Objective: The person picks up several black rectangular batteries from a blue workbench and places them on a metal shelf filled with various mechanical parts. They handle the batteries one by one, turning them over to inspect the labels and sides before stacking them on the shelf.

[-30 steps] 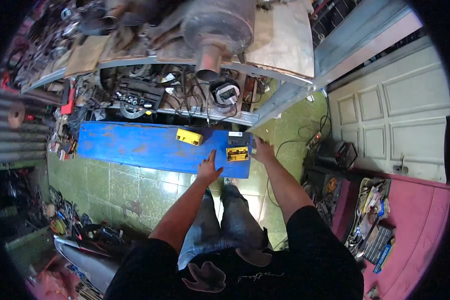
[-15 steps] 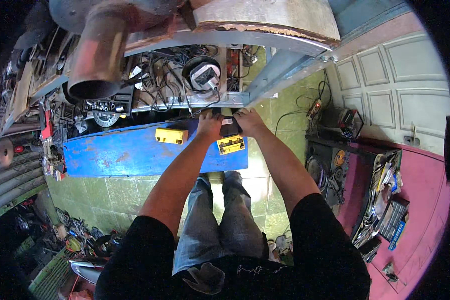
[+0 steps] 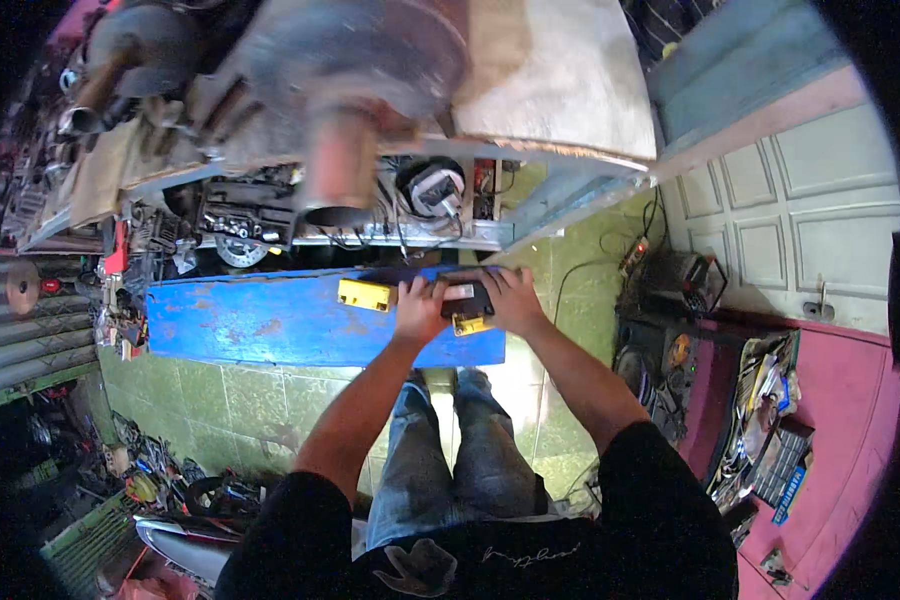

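Observation:
Between my two hands is a black box-shaped block (image 3: 475, 303) with a small pale label, over the right end of a blue bench (image 3: 260, 325). My left hand (image 3: 422, 310) grips its left side, fingers bent. On its right side my right hand (image 3: 510, 300) has its fingers laid over the edge. Just in front of the block, partly covered by it, a yellow battery-like piece (image 3: 469, 326) shows. Left of my left hand another yellow battery-like piece (image 3: 364, 295) lies on the bench. The underside of the block is hidden.
Above the bench, a blurred metal exhaust pipe (image 3: 340, 165) juts from a worktop (image 3: 560, 80). A socket tray (image 3: 245, 215) and a cabled device (image 3: 437, 190) sit on the shelf behind. To the right stand a black speaker-like cabinet (image 3: 660, 365) and a pink panel (image 3: 850, 400).
The view has shifted, so the bench appears lower. My hands have brought the black block nearer over the bench, and it now covers part of the right yellow piece.

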